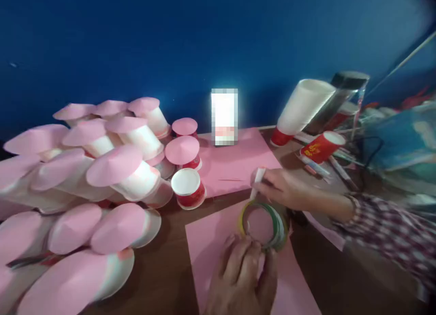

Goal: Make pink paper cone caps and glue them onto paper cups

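A tape roll (279, 224), yellow-green at its edge, lies on a sheet of pink paper (204, 260), and the paper shows through its hole. My left hand (243, 274) grips the near edge of the roll with curled fingers. Just beyond the roll, my right hand (279, 188) is closed on a short white stick (258, 181), whose lower end comes close to the roll's far edge. Blur hides what kind of stick it is. A second pink sheet (238, 156) lies farther back.
Several white paper cups topped with pink cones (116, 165) crowd the left. An upside-down red-and-white cup (188, 188) stands near the middle. At right are a tall cup stack (304, 106), a red cup (322, 147) and pens (315, 166). A bright pixelated rectangle (225, 113) stands by the blue wall.
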Tool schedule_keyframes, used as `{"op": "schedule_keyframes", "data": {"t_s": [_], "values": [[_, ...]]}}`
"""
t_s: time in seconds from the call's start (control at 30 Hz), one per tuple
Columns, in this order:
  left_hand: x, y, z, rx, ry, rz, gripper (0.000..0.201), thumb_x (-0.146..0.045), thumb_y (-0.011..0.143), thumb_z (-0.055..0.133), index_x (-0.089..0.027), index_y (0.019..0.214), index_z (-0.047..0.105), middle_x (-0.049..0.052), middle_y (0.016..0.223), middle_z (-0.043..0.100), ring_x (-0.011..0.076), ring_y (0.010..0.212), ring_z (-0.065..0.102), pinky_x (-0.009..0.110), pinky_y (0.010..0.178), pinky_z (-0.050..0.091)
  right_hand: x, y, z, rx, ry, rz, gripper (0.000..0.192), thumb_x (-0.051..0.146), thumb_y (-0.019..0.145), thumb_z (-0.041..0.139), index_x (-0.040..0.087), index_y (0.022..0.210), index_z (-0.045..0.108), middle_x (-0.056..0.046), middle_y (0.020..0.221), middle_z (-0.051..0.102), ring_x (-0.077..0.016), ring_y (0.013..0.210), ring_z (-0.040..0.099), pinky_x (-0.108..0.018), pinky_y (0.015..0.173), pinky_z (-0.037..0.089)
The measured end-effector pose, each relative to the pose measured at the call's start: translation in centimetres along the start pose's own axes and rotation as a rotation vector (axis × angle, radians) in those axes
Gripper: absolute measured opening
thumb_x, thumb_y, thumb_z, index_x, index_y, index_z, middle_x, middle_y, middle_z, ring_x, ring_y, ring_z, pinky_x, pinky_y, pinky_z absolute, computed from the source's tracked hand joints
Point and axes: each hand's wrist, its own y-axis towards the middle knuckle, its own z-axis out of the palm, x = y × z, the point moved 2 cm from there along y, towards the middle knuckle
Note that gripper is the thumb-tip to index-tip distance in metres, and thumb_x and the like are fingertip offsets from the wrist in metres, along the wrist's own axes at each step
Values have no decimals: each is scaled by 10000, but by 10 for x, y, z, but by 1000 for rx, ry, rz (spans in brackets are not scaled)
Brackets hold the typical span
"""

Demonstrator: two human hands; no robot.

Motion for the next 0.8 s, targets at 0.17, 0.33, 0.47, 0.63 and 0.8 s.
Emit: {"op": "schedule_keyframes", "data": {"t_s": [0.17,0.33,0.47,0.63,0.8], "values": [[2,-4,4,0,-27,3,217,-155,810,562,-240,987,654,32,910,631,190,993,565,392,971,422,-12,-19,3,-72,102,46,201,286,902,424,184,742,491,14,670,522,-121,616,483,-228,609,385],[4,-4,2,7,-48,6,259,-145,843,523,-241,1063,620,52,950,614,195,1050,549,391,946,452,-17,-37,6,-162,143,43,197,266,912,416,176,765,510,3,706,541,-127,644,500,-241,639,388],[3,-2,0,29,-77,-24,274,-111,851,505,-235,1069,616,52,950,611,181,1051,554,365,933,471,-18,-50,6,-221,151,79,191,272,914,419,171,815,545,3,718,562,-128,660,527,-235,647,388],[1,0,-4,68,-19,43,340,-56,839,496,-226,1116,598,67,985,597,203,1060,539,366,891,494,-14,-67,6,-279,127,100,190,250,913,410,166,822,554,1,708,568,-128,652,523,-234,646,384],[1,0,-11,140,13,109,381,-14,833,474,-188,1156,576,90,1000,564,215,1053,524,358,867,500,-7,-83,10,-323,48,100,210,220,916,383,169,779,535,3,685,543,-125,619,488,-237,621,368]]}}
